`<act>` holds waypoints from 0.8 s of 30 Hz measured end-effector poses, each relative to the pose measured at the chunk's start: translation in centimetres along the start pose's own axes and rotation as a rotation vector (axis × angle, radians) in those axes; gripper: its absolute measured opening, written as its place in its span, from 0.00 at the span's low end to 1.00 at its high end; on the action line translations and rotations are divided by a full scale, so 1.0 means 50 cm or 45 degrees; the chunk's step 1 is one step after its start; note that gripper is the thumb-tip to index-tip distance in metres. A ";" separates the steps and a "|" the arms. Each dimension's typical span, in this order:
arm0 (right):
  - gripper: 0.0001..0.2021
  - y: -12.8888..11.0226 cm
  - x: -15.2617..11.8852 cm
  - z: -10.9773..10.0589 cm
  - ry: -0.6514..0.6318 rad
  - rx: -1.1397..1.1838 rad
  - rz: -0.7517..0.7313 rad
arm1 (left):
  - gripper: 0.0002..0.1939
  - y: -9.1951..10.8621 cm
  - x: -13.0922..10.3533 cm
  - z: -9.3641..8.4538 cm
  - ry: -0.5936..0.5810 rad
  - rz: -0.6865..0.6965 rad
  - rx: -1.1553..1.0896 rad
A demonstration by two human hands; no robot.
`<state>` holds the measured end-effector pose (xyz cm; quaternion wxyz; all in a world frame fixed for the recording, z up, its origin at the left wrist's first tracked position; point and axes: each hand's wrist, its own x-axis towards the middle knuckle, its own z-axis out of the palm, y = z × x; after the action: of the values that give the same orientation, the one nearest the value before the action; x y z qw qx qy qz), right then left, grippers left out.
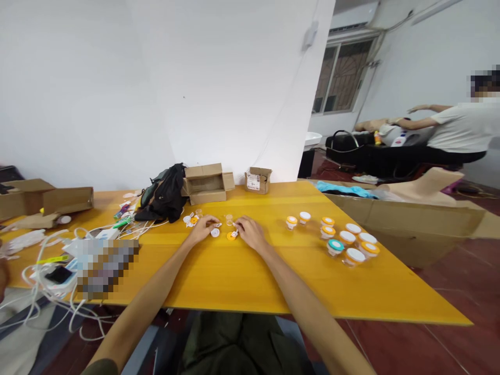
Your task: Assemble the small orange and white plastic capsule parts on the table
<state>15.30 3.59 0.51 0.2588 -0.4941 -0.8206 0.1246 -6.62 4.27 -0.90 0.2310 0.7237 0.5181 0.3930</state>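
Left hand (pixel 207 227) and right hand (pixel 250 232) – fingers nearly closed, each seemingly pinching a slip (pixel 235 234) – flank the cup (pixel 229 219), white lid (pixel 214 233) and orange lid (pixel 230 237) presumably kept beside them for reach.

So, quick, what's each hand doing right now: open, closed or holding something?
Left hand: fingers bent at a small pale piece; grip unclear.
Right hand: fingers bent near an orange lid; grip unclear.

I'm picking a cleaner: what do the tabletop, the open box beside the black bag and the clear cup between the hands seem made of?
Tabletop: wood or wood-effect laminate, glossy, by its faint streaks and sheen.
Open box: likely cardboard, matte, by its brown folded flaps.
Clear cup: plastic or glass, being see-through; too small to tell.
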 end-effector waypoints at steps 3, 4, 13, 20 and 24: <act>0.11 -0.005 -0.002 -0.002 -0.019 -0.068 -0.008 | 0.07 0.006 -0.004 0.004 -0.022 0.090 0.039; 0.12 -0.006 -0.003 -0.002 -0.026 -0.086 -0.014 | 0.07 0.009 -0.004 0.005 -0.025 0.116 0.050; 0.12 0.018 0.003 0.021 0.029 -0.001 -0.069 | 0.09 0.010 -0.009 0.003 -0.031 0.121 0.126; 0.11 0.045 0.010 0.043 0.102 0.112 -0.142 | 0.10 0.014 -0.015 0.003 -0.030 0.108 0.155; 0.12 0.056 0.012 0.049 0.122 0.168 -0.181 | 0.09 0.019 -0.019 0.005 -0.038 0.122 0.175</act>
<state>15.81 5.58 -2.62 0.3380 -0.4218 -0.8303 0.1359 -6.04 3.08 -0.63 0.1693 0.7676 0.5051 0.3565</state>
